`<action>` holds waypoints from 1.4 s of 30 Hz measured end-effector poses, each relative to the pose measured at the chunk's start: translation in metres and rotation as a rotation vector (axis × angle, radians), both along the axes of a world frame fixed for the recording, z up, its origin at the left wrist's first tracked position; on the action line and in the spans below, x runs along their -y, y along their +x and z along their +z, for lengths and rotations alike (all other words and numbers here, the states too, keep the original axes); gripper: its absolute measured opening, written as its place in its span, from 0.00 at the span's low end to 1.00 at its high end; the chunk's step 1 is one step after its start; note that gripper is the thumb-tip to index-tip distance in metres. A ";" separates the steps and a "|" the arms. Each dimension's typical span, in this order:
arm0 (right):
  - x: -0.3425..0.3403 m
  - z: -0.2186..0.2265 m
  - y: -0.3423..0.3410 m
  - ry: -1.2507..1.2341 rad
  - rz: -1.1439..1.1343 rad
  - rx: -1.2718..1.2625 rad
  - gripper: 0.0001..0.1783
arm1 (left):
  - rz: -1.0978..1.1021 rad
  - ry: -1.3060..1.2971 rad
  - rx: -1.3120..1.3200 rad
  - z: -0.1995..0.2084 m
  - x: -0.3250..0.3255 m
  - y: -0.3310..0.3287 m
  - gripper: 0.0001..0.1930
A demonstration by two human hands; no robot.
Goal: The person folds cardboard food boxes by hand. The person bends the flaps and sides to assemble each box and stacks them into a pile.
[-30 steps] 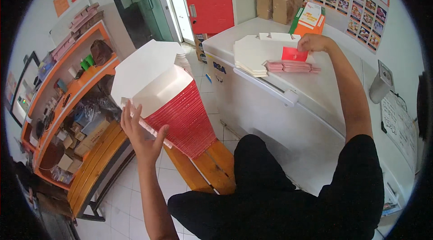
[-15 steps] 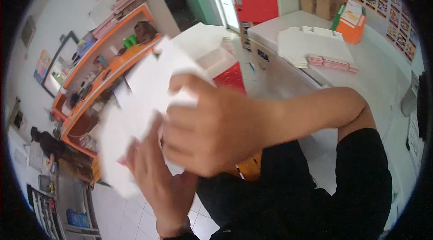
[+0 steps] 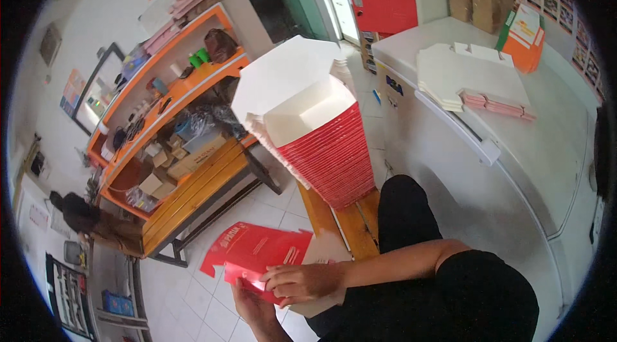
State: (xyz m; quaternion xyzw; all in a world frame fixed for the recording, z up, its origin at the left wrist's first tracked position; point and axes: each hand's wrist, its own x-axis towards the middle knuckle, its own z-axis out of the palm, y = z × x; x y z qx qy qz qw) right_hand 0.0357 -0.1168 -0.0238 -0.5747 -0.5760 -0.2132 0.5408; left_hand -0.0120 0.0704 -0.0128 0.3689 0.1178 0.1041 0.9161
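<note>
Low in front of me is a partly folded red cardboard food box [image 3: 257, 247] with white print, its red outer side facing up. My left hand [image 3: 254, 308] is closed on its lower edge, the thumb at the fold. My right hand [image 3: 307, 281] lies across the near edge with curled fingers pressing on the card. A pale piece of card [image 3: 324, 251] shows beside the right hand; whether it belongs to the same box I cannot tell. Just beyond stands a tall stack of nested red boxes [image 3: 331, 159], the top one open with its white inside showing.
The stack stands on a wooden bench [image 3: 350, 229]. To the right, a white chest freezer [image 3: 443, 149] carries flat white box blanks [image 3: 472, 72] and an orange-green carton [image 3: 524, 40]. An orange shelf [image 3: 173, 94] and a slatted bench [image 3: 193, 191] are at left. A person [image 3: 80, 216] stands far left.
Both hands have come down and toward me with the box. Its white side was up in front of the stack; now the red side shows and the stack is in plain view.
</note>
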 end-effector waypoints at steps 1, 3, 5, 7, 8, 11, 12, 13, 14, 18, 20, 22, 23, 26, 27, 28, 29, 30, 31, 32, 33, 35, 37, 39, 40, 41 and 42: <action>-0.001 -0.004 0.001 0.082 0.050 -0.077 0.14 | 0.007 -0.030 -0.044 0.000 0.002 0.004 0.21; -0.001 -0.002 0.000 0.185 0.049 -0.260 0.10 | 0.048 0.094 -0.019 -0.009 0.015 0.000 0.17; -0.006 -0.001 0.005 0.193 -0.082 -0.324 0.08 | 0.081 0.321 0.058 -0.027 0.026 0.003 0.15; -0.011 -0.008 0.018 0.095 -0.255 -0.225 0.08 | 0.174 0.316 0.049 -0.022 0.045 0.008 0.13; -0.007 -0.014 0.021 0.024 -0.280 -0.174 0.08 | 0.190 0.317 0.049 -0.022 0.046 0.012 0.12; 0.004 -0.009 0.028 -0.135 -0.259 -0.093 0.08 | 0.178 0.304 0.071 -0.035 0.033 0.022 0.12; 0.008 -0.005 0.028 -0.078 -0.266 -0.101 0.08 | 0.145 0.310 0.074 -0.039 0.034 0.023 0.13; 0.009 -0.004 0.027 -0.022 -0.273 -0.110 0.08 | 0.113 0.316 0.077 -0.042 0.034 0.023 0.13; 0.006 -0.007 0.026 -0.002 -0.295 -0.184 0.10 | 0.111 0.394 0.068 -0.045 0.034 0.019 0.13; -0.003 -0.030 0.040 -0.065 -0.315 -0.333 0.21 | 0.055 0.582 -0.003 -0.048 0.039 0.018 0.13; 0.008 -0.015 0.048 -0.230 -0.192 -0.396 0.32 | 0.001 0.606 -0.014 -0.023 0.045 0.020 0.12; 0.029 0.024 0.050 -0.037 -0.246 -0.205 0.32 | -0.176 0.787 -0.107 -0.006 0.025 0.013 0.10; 0.042 0.027 0.054 -0.083 -0.280 -0.169 0.33 | -0.385 1.056 -0.127 0.024 0.029 0.013 0.09; 0.044 0.009 0.066 -0.129 -0.100 -0.244 0.32 | -0.460 1.135 -0.148 0.024 0.031 -0.001 0.09; 0.039 -0.001 0.068 -0.126 0.008 -0.305 0.31 | -0.376 1.191 -0.152 0.023 0.031 0.001 0.08; 0.041 -0.012 0.070 -0.279 0.089 -0.364 0.24 | -0.292 1.246 -0.157 0.022 0.031 0.003 0.08; 0.042 -0.016 0.069 -0.406 0.073 -0.376 0.21 | -0.212 1.300 -0.170 0.020 0.031 0.004 0.08; 0.045 -0.021 0.066 -0.533 0.055 -0.385 0.18 | -0.187 1.339 -0.275 0.018 0.033 0.007 0.06; 0.045 -0.019 0.063 -0.661 0.049 -0.381 0.15 | -0.159 1.304 -0.253 0.012 0.033 0.005 0.06; 0.050 -0.016 0.064 -0.529 0.015 -0.465 0.11 | -0.130 1.270 -0.230 0.004 0.034 0.002 0.06; 0.055 -0.016 0.066 -0.456 -0.053 -0.484 0.11 | -0.106 1.236 -0.201 0.000 0.039 0.001 0.06; 0.062 -0.016 0.071 -0.311 -0.190 -0.518 0.11 | -0.047 1.239 -0.143 0.007 0.051 -0.001 0.05; 0.067 -0.010 0.067 -0.450 0.046 -0.578 0.12 | -0.032 1.323 -0.088 0.004 0.052 0.003 0.05; 0.069 -0.007 0.065 -0.469 0.116 -0.576 0.12 | -0.039 1.324 -0.085 0.009 0.059 0.003 0.05; 0.070 -0.002 0.065 -0.312 0.143 -0.728 0.15 | -0.030 1.294 -0.106 0.011 0.062 0.003 0.05; 0.067 -0.009 0.066 -0.368 0.100 -0.656 0.16 | -0.022 1.263 -0.126 0.013 0.063 0.003 0.05; 0.063 -0.019 0.066 -0.421 0.055 -0.585 0.16 | -0.010 1.415 -0.083 0.015 0.061 0.004 0.07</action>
